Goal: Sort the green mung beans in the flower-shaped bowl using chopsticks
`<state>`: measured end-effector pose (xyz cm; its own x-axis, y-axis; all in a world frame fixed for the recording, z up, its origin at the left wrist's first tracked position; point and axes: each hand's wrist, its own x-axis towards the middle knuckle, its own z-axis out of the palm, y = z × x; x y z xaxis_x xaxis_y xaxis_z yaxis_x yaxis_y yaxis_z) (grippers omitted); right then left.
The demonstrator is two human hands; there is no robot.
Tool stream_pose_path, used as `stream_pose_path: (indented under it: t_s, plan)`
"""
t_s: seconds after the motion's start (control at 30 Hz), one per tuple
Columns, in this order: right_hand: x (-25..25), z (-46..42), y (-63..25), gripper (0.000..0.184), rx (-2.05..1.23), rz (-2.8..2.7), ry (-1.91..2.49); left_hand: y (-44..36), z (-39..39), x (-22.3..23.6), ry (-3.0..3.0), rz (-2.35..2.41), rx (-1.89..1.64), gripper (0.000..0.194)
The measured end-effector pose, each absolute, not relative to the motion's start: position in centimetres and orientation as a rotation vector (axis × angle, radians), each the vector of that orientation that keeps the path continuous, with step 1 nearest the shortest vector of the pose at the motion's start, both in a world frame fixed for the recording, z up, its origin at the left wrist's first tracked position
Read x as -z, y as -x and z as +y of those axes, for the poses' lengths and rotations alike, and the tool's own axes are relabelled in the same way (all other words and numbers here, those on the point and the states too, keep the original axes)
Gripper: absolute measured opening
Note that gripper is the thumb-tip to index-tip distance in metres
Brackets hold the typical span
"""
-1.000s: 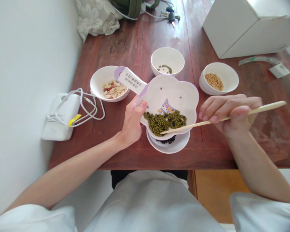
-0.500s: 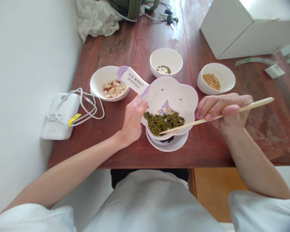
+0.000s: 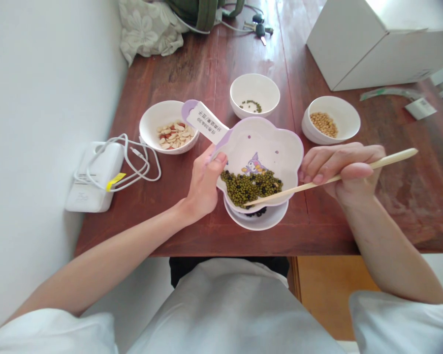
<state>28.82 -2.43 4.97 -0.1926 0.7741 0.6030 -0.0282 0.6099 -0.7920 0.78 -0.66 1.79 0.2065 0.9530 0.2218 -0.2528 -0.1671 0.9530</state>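
Note:
Held tilted in my left hand (image 3: 204,183), a flower-shaped bowl (image 3: 276,132) with a purple rim and a labelled handle has my thumb over its edge. Mung beans (image 3: 243,189) mixed with a few black beans are gathered at its lower side. My right hand (image 3: 349,169) is closed round light wooden chopsticks (image 3: 291,189), lined up so closely that I cannot tell one from two. Their tip touches the beans, and my right fingertips are at the bowl's right rim. Under the flower bowl, partly hidden, a white bowl (image 3: 266,222) contains black beans (image 3: 259,212).
Around these stand a white bowl (image 3: 147,118) of peanuts (image 3: 174,136), another (image 3: 269,91) with a few mung beans (image 3: 257,105), and a third (image 3: 349,123) of soybeans (image 3: 323,124). A white charger (image 3: 83,196) with cable lies left, keys (image 3: 260,30) behind, a white box (image 3: 354,54) back right.

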Motion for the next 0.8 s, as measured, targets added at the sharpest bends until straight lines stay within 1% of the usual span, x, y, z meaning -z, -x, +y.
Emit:
stream_pose_path:
  t_s: [0.1,0.3,0.43,0.53,0.7,0.8]
  plan:
    - [-5.04,-2.45,-28.71,0.067,-0.834,-1.593,0.612,-0.8,-0.6,-1.81,-1.294,0.749,-1.288,0.047]
    - [-4.95,-2.39,-28.87,0.064,-0.897,-1.596,0.552,-0.83,-0.62,-1.98,-1.289,0.746,-1.286,0.044]
    - [-4.81,-2.39,-29.15,0.065,-0.903,-1.602,0.595,-0.73,-0.7,-1.67,-1.299,0.715,-1.29,0.045]
    - [-4.71,-2.35,-29.22,0.066,-0.911,-1.593,0.616,-0.62,-0.75,-1.28,-1.296,0.71,-1.29,0.041]
    - [-4.53,-2.07,-28.94,0.065,-0.878,-1.599,0.597,-0.58,-0.75,-1.24,-1.306,0.745,-1.29,0.046]
    - [-4.43,-1.97,-28.73,0.065,-0.861,-1.588,0.596,-0.64,-0.74,-1.46,-1.304,0.753,-1.284,0.045]
